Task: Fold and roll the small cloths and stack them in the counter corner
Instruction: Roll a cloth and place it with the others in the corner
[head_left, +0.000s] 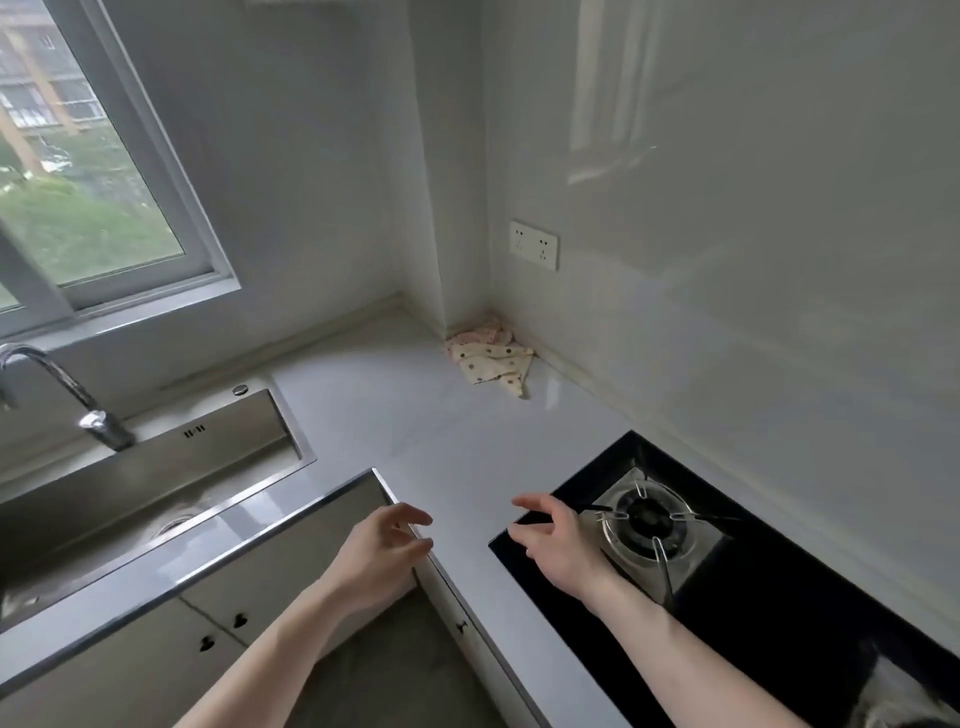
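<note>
In the far corner of the tabletop, where the two walls meet, the small cloths lie in a loose spotted heap, tucked against the wall; they look folded rather than rolled, though the view is too distant to be sure. Both hands hover well short of them, empty. The left hand hangs past the tabletop edge, the right hand over the near rim of the hob, fingers spread apart and curled, likely ready to reach.
</note>
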